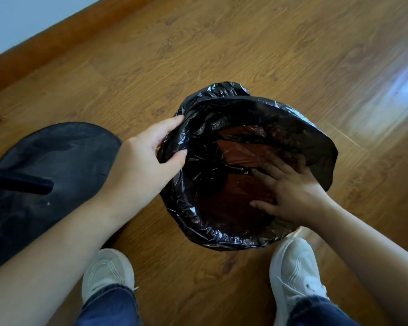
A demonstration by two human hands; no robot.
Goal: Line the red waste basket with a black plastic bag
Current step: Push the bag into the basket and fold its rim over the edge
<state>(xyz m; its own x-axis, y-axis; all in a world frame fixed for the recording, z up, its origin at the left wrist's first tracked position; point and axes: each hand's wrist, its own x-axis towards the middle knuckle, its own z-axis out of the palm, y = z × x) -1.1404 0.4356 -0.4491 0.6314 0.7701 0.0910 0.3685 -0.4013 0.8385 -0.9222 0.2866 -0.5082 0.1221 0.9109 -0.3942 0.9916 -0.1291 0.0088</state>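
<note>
Red waste basket (224, 208): stands on the wooden floor (269, 43), just ahead of the person's feet and right of centre in the head view. Its red shows only dimly through the thin film of the liner, on the inner wall and bottom.

Black plastic bag (280, 118): sits in the basket with its mouth folded outward over the rim all round. It is crumpled at the near and left sides, and a loose flap stands up at the far right.

Left hand (149, 156): at the left rim, thumb and fingers pinching a fold of the bag's edge.

Right hand (290, 196): down inside the basket, fingers spread and fairly straight, palm pressing the plastic against the inner right wall. It grips nothing.

Surroundings:
- Left shoe (106, 271) and right shoe (295, 274) are white. The right one is just beside the basket's near edge.
- Blue jeans (108, 307) cover the ankles.
- A dusty black disc (45, 161) lies on the floor at left, beside the left forearm, with a black pole (19, 182) across it.
- A pale wall (21, 15) and a wooden skirting board (57, 41) run across the upper left.
</note>
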